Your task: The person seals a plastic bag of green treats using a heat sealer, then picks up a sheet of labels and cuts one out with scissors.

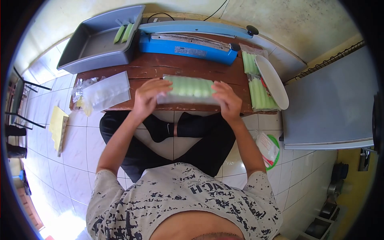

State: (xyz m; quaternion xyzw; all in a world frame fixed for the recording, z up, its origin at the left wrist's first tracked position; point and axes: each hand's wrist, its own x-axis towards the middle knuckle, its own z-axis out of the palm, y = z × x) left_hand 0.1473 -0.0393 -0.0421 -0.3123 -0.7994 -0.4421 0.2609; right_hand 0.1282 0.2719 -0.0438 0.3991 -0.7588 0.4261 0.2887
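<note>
Between my two hands is a clear plastic pack (192,87) with several pale green rolls side by side, at the front middle of the low brown table. My left hand (150,96) grips its left end, and my right hand (227,98) has hold of the right end. Behind the pack stands a blue sealing machine (188,48) with its long arm raised. Flat clear bags (107,91) lie to the left of my left hand. Two filled green packs (262,93) rest at the table's right end, partly under a white oval tray (272,82).
A grey tub (96,44) holding a few green rolls (127,33) sits at the back left of the brown table (150,64). A grey fridge-like cabinet (328,100) stands to the right. On the floor is a green-rimmed item (274,150) with a packet.
</note>
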